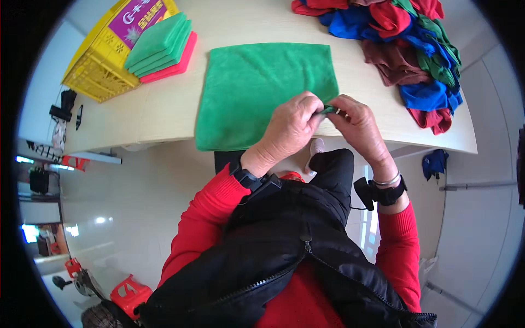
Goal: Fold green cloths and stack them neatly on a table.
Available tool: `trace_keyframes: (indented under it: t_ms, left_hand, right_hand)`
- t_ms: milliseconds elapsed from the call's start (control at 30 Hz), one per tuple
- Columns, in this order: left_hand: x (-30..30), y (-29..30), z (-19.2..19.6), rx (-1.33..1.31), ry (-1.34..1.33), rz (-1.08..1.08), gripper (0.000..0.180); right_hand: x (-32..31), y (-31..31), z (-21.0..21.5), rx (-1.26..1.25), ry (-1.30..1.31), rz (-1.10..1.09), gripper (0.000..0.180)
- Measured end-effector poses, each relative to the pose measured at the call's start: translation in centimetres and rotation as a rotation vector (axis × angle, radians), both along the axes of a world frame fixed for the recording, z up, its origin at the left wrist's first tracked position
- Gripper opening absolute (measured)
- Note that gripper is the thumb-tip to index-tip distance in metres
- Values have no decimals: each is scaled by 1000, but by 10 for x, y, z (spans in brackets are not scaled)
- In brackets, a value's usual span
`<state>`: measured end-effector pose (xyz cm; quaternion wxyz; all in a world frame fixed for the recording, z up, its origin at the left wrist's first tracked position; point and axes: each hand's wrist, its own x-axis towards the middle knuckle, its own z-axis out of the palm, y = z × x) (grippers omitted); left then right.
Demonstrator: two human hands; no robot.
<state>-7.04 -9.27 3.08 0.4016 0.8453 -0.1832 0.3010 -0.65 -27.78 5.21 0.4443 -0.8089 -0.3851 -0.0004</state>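
A green towel [262, 82] lies spread on the table, its near left part reaching over the front edge. Both hands meet at its near right corner, which is lifted and bunched. My left hand [295, 120] is closed with fingertips pinching that bit of green cloth. Close beside it, my right hand [358, 123] pinches the same edge between thumb and fingers. The exact grip of the fingertips is partly hidden behind the knuckles.
Left of the towel, folded green towels [161, 46] lie over folded red ones [175, 65], against a yellow basket [101, 68]. A heap of crumpled red, blue, green and brown cloths [399, 54] covers the table's right side. A red stool [131, 295] stands on the floor behind at left.
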Motion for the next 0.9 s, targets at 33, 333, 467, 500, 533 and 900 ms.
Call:
trace_keyframes:
  t_ms: [33,333,467,500,533,900]
  left_hand:
    - [-3,2,-3,16,13,8,23]
    - [-66,74,-27,278,-14,295,23]
    - [-89,110,-38,392,-19,422,23]
    - [-95,117,-39,400,6,456,23]
    - [-101,123,-41,409,31,491,22]
    - [-115,179,-40,218,97,548,19]
  right_hand:
    - [0,0,1,6,15,-25,19]
    - [10,3,12,154,306,-109,14]
    - [14,3,15,216,331,-138,14]
    - [15,3,15,216,332,-132,14]
    - [16,2,15,239,338,-127,14]
    - [40,-12,14,385,366,-115,15]
